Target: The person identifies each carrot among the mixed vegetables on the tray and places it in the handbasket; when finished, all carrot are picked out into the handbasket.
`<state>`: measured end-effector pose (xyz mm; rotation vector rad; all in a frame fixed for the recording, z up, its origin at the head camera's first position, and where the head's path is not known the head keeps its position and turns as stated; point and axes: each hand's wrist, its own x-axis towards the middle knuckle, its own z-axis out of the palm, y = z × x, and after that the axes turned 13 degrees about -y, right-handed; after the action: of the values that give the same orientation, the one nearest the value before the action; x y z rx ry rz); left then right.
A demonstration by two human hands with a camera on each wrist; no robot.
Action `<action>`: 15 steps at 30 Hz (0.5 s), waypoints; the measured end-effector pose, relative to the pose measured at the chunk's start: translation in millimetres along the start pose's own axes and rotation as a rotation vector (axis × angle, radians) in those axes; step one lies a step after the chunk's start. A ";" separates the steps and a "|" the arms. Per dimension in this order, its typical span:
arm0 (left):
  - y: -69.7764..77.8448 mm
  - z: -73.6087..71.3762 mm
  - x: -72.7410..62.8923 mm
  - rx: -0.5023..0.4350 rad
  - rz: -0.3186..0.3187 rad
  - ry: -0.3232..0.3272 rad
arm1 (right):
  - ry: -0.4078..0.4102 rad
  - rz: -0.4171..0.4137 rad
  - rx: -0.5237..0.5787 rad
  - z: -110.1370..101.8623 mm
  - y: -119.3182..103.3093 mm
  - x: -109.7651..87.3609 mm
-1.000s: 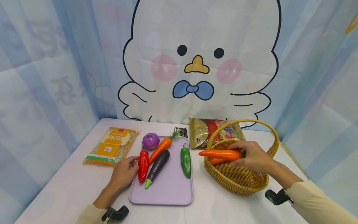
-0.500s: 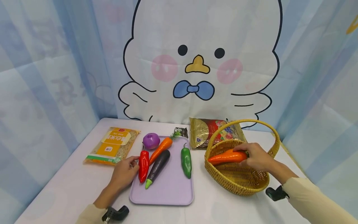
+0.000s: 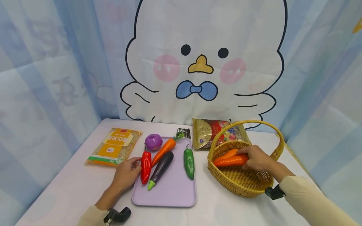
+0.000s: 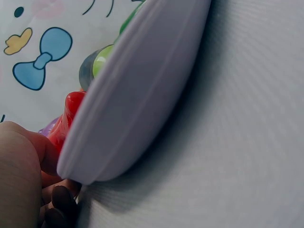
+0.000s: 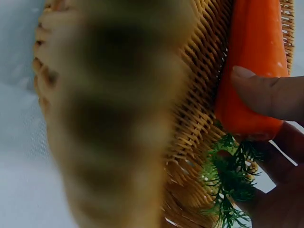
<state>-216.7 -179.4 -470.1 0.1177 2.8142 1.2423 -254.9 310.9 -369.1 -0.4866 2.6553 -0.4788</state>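
My right hand (image 3: 255, 159) reaches into a woven basket (image 3: 237, 186) on the right and holds an orange carrot (image 3: 230, 161) near its top end. In the right wrist view, the thumb lies on the carrot (image 5: 259, 38) and its green leaves (image 5: 232, 180) hang among the fingers. A second carrot (image 3: 229, 154) lies just behind it. My left hand (image 3: 125, 174) grips the left edge of a lilac tray (image 3: 164, 199), close to a red pepper (image 3: 145, 168); some of its fingers are in shadow at the tray's edge in the left wrist view.
The tray also bears a purple onion (image 3: 153, 142), another carrot (image 3: 164, 152), an eggplant (image 3: 161, 168) and a green pepper (image 3: 189, 163). A yellow grain bag (image 3: 114, 146) lies left, a small black packet (image 3: 183, 133) behind, and a gold-red bag (image 3: 206, 133) behind the basket, whose handle (image 3: 278, 138) arches up.
My right hand has lowered the carrot from above the basket rim into the basket, beside the other carrot. The left hand has stayed at the tray's edge.
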 end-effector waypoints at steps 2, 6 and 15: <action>0.4 0.2 0.1 0.001 0.004 0.003 | -0.014 0.020 0.011 1.5 0.8 1.4; 0.9 0.6 0.3 -0.002 0.011 0.006 | -0.054 0.044 0.021 3.0 4.1 1.3; 2.1 -0.1 -1.1 0.003 -0.002 0.005 | -0.090 0.014 -0.063 4.9 9.4 1.7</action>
<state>-215.5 -178.2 -468.5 0.1121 2.8198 1.2404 -256.7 317.3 -377.6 -0.4958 2.5919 -0.3608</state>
